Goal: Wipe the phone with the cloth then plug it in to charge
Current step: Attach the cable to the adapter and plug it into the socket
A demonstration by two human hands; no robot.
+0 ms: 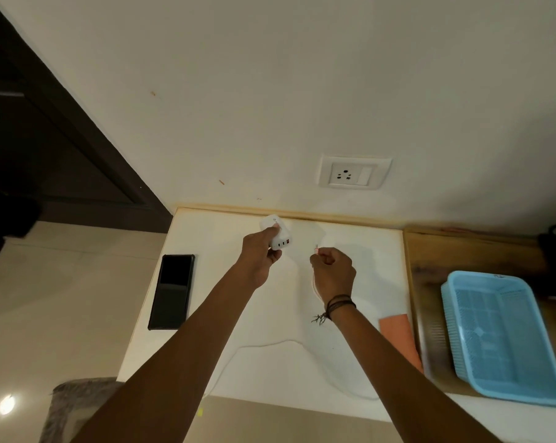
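Note:
A black phone (pixel 171 292) lies face up at the left edge of the white table (pixel 225 302). My left hand (pixel 260 257) holds a white charger adapter (pixel 278 235) above the table's far side, its ports facing me. Just to its right, my right hand (pixel 332 271) pinches the plug end of a white cable (pixel 260 346); the cable trails down and loops across the near part of the table. The plug tip is a short way from the adapter, not touching. An orange cloth (pixel 400 337) lies flat at the table's right edge.
A white wall socket (pixel 353 171) with a switch sits on the wall above the table. A light blue plastic basket (pixel 500 337) rests on a wooden surface (pixel 427 260) to the right. Dark door frame at far left; tiled floor below.

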